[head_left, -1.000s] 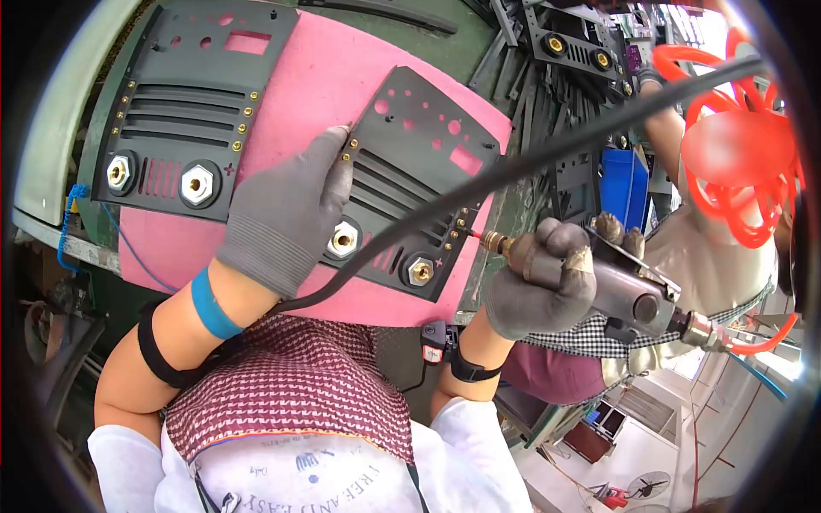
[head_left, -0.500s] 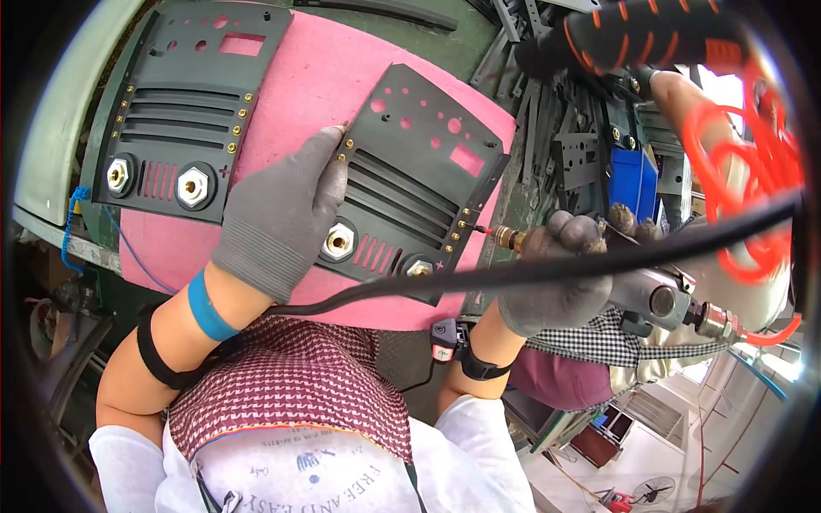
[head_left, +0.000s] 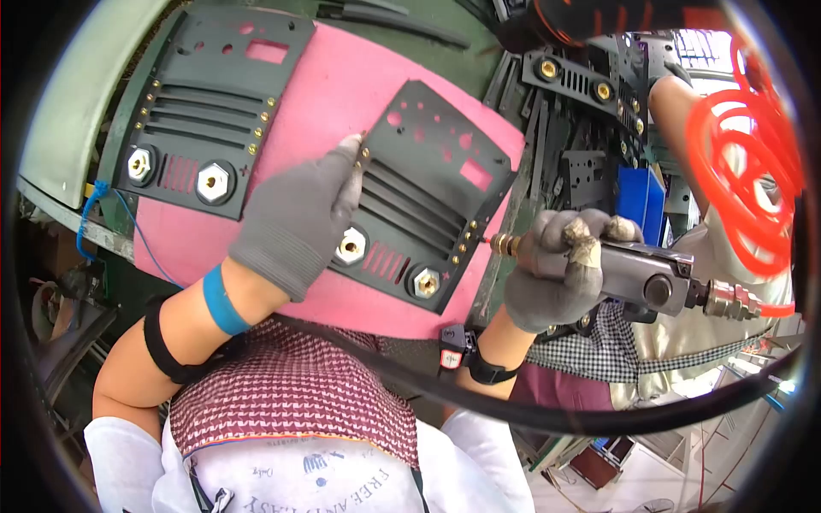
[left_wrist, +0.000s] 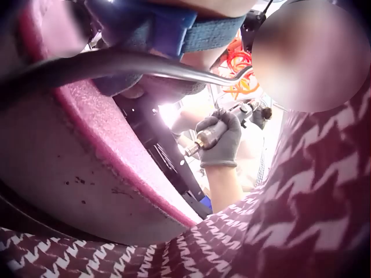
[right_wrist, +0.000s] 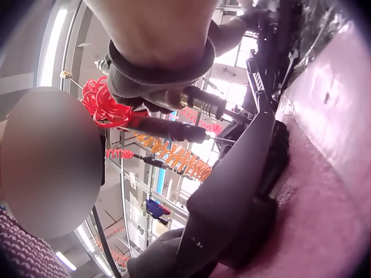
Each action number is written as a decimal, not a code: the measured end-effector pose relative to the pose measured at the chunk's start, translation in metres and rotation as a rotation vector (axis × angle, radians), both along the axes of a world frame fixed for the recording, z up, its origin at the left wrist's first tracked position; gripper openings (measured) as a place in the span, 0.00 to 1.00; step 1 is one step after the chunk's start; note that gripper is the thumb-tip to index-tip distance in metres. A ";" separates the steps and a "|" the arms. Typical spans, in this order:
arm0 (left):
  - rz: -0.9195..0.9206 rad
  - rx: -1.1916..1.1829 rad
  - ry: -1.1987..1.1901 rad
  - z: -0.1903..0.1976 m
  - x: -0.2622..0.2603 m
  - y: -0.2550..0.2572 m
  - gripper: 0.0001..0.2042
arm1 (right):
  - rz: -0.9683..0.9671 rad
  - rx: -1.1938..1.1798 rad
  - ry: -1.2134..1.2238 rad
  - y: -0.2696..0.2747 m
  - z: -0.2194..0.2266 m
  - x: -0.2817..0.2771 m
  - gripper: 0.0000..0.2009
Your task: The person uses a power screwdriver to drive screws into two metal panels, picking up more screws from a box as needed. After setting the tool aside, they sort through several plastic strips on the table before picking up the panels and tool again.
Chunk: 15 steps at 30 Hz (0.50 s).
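A black slotted metal panel (head_left: pixel 428 171) lies on the pink pad (head_left: pixel 325 94), with brass fittings along both sides and two large hex nuts near its lower edge. My gloved left hand (head_left: pixel 295 218) grips the panel's left edge; part of its fingers is hidden. My gloved right hand (head_left: pixel 560 274) is wrapped around a grey air screwdriver (head_left: pixel 641 278), whose tip points at the row of small brass fittings (head_left: pixel 469 237) on the panel's right side. In the left wrist view the same screwdriver (left_wrist: pixel 211 134) shows in the right hand. The right wrist view shows the panel (right_wrist: pixel 232 191) tilted.
A second similar panel (head_left: pixel 209 103) lies at the pad's left. Dark panels and strips (head_left: pixel 590 85) crowd the back right, beside a blue bin (head_left: pixel 641 201). A coiled red hose (head_left: pixel 744 171) and a dark tool (head_left: pixel 616 21) hang at right. A black cable (head_left: pixel 530 415) crosses low.
The black cable has swung from across the panel to below my right hand. A dark tool came into view at the top right. My hands keep their hold; the screwdriver tip stays near the right-hand fittings.
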<state>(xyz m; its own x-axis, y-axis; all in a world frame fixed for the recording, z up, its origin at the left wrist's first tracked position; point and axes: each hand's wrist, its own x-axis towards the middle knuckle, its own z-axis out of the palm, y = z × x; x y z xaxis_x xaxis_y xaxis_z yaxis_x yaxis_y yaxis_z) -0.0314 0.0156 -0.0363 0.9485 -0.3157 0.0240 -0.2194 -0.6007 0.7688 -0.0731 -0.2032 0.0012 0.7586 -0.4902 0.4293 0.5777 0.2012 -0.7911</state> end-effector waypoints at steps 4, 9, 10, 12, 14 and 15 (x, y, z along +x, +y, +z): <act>-0.006 -0.007 0.010 -0.002 0.002 -0.001 0.16 | 0.088 0.027 0.028 0.002 0.005 0.002 0.23; 0.001 0.007 0.048 0.001 0.001 0.001 0.16 | 0.081 0.073 0.055 0.007 0.003 -0.004 0.24; 0.003 0.005 0.051 -0.003 0.001 0.000 0.16 | 0.046 -0.035 0.058 0.003 0.001 -0.002 0.24; 0.005 -0.064 -0.137 -0.017 0.001 0.000 0.14 | 0.016 -0.140 0.059 -0.001 0.001 -0.001 0.24; 0.007 -0.076 -0.172 -0.024 0.001 0.000 0.14 | 0.119 0.103 0.112 -0.002 0.003 -0.006 0.24; 0.005 -0.091 -0.207 -0.026 0.002 -0.002 0.14 | 0.118 0.106 0.116 -0.002 0.002 -0.004 0.24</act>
<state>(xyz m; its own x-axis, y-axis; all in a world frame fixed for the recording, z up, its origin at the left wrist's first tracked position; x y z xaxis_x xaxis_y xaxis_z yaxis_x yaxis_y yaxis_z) -0.0297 0.0141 -0.0621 0.9220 -0.2986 0.2465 -0.3753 -0.5328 0.7584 -0.0775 -0.2056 0.0033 0.8550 -0.4323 0.2865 0.4512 0.3477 -0.8219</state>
